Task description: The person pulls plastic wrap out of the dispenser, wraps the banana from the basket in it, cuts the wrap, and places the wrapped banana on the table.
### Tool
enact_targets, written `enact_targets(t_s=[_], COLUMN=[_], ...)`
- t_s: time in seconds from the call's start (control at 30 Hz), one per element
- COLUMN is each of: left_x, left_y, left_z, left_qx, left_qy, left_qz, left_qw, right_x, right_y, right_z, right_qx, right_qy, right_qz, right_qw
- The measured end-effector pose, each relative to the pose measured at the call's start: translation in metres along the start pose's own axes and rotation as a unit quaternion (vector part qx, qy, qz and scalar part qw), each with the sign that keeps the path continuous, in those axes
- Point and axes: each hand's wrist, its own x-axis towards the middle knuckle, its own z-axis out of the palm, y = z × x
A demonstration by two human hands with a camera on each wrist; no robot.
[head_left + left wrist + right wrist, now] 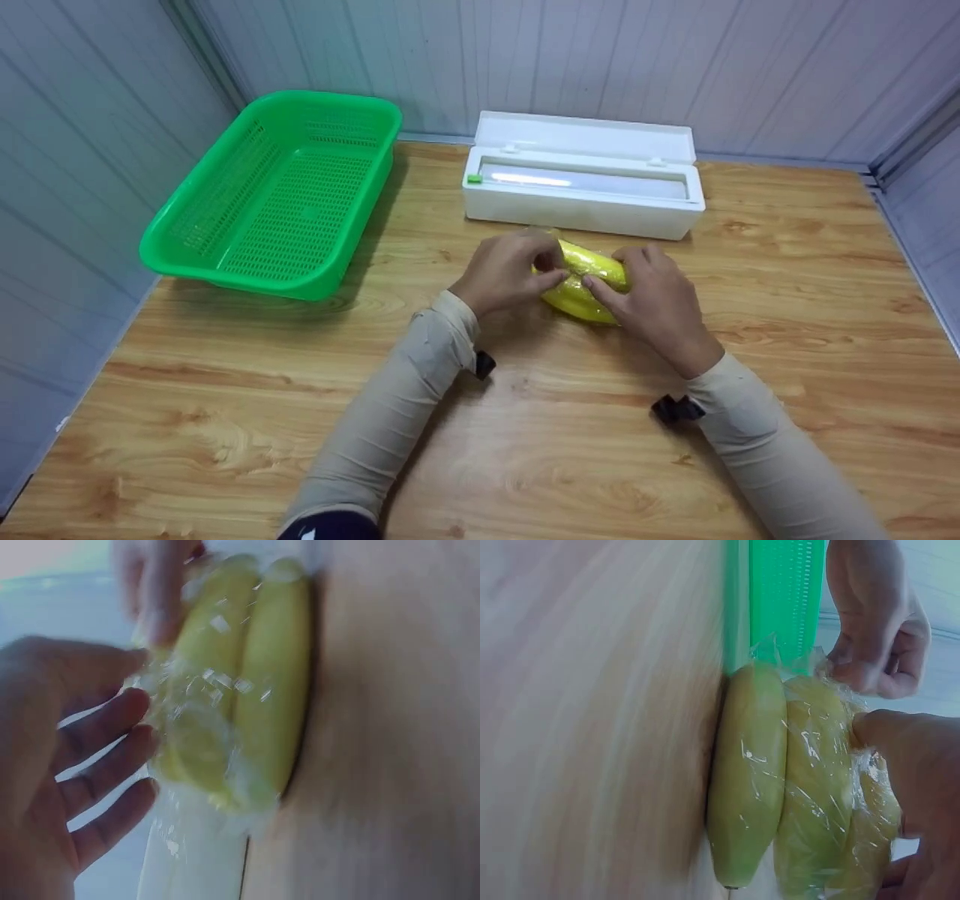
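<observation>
A bunch of bananas [585, 306] wrapped in clear plastic wrap [768, 651] lies on the wooden table, between both hands. My right hand [660, 300] grips the bunch from the right, its thumb pressing on top and its other fingers over the far side. With thumb and forefinger, my left hand [506, 274] pinches a bit of the film at the top of the bunch; its other fingers are bent beside the fruit in the left wrist view. Glossy creases run over the bananas [274, 667], and loose film sticks out at one end.
Behind the bananas stands a long white plastic-wrap dispenser box [577, 214], lid raised, with a green slider [474, 179] at its left end. A green perforated basket [225, 276] sits at the back left. Panelled walls [585, 52] bound the table [525, 450] at the back and sides.
</observation>
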Motion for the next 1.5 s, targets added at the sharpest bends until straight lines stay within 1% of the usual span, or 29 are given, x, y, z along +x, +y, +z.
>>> enact_targets(t_s=[0.03, 0.1, 0.17, 0.2, 0.23, 0.3, 0.4, 0.47, 0.53, 0.57, 0.63, 0.77, 0.83, 0.9, 1.0, 1.07, 1.17, 1.23, 1.27, 1.43, 1.5], left_x=[0.0, 0.001, 0.001, 0.001, 0.001, 0.001, 0.002, 0.001, 0.0, -0.001, -0.002, -0.003, -0.003, -0.003, -0.005, -0.006, -0.008, -0.008, -0.008, -0.005, -0.004], left_y=[-0.003, -0.008, -0.013, -0.016, -0.018, -0.022, -0.026, -0.026, -0.026, -0.026, -0.027, -0.033, -0.036, -0.039, -0.04, -0.041, -0.04, -0.039, -0.039, -0.034, -0.033], left_z=[-0.003, -0.008, -0.011, -0.012, -0.011, -0.01, -0.006, -0.005, -0.004, -0.005, -0.006, -0.01, -0.011, -0.012, -0.013, -0.014, -0.014, -0.014, -0.013, -0.005, -0.002], left_qx=[-0.02, -0.052, -0.062, -0.061, -0.057, -0.053, -0.051, -0.069, -0.083, -0.089, -0.094, -0.088, -0.101, -0.123, -0.167, -0.2, -0.256, -0.272, -0.275, -0.253, -0.254], left_qy=[0.016, 0.056, 0.087, 0.092, 0.089, 0.066, 0.016, -0.017, -0.042, -0.054, -0.073, -0.093, -0.098, -0.103, -0.108, -0.111, -0.111, -0.103, -0.098, -0.071, -0.064], left_qz=[-0.018, -0.054, -0.083, -0.093, -0.105, -0.122, -0.118, -0.119, -0.117, -0.122, -0.13, -0.122, -0.118, -0.12, -0.127, -0.138, -0.168, -0.185, -0.194, -0.224, -0.239], left_qw=[0.9995, 0.9956, 0.9908, 0.9895, 0.9888, 0.9889, 0.9916, 0.9904, 0.9887, 0.9871, 0.9844, 0.9842, 0.983, 0.9797, 0.9718, 0.9637, 0.9456, 0.9386, 0.9366, 0.9385, 0.935], right_x=[0.0, 0.002, 0.003, 0.003, 0.003, 0.004, 0.004, 0.004, 0.004, 0.004, 0.004, 0.004, 0.003, 0.003, 0.003, 0.004, 0.004, 0.004, 0.004, 0.004, 0.003], right_y=[0.0, 0.002, 0.004, 0.005, 0.006, 0.008, 0.01, 0.011, 0.012, 0.013, 0.014, 0.017, 0.018, 0.019, 0.019, 0.019, 0.02, 0.021, 0.021, 0.022, 0.021], right_z=[0.0, 0.001, 0.0, 0.0, -0.001, -0.001, -0.001, -0.001, -0.001, -0.001, -0.001, 0.0, 0.0, 0.001, 0.001, 0.001, 0.002, 0.002, 0.002, 0.002, 0.001], right_qx=[0.015, 0.049, 0.077, 0.09, 0.101, 0.116, 0.132, 0.138, 0.142, 0.144, 0.149, 0.158, 0.161, 0.163, 0.165, 0.166, 0.167, 0.167, 0.167, 0.169, 0.169], right_qy=[-0.002, -0.012, -0.027, -0.036, -0.043, -0.055, -0.066, -0.069, -0.073, -0.075, -0.076, -0.076, -0.075, -0.075, -0.074, -0.074, -0.073, -0.073, -0.072, -0.075, -0.076], right_qz=[-0.001, 0.002, 0.011, 0.017, 0.022, 0.023, 0.012, -0.003, -0.014, -0.019, -0.027, -0.033, -0.032, -0.029, -0.027, -0.027, -0.027, -0.027, -0.027, -0.025, -0.023], right_qw=[1.0, 0.999, 0.997, 0.995, 0.994, 0.991, 0.989, 0.988, 0.987, 0.986, 0.986, 0.984, 0.983, 0.983, 0.983, 0.983, 0.983, 0.983, 0.983, 0.982, 0.982])
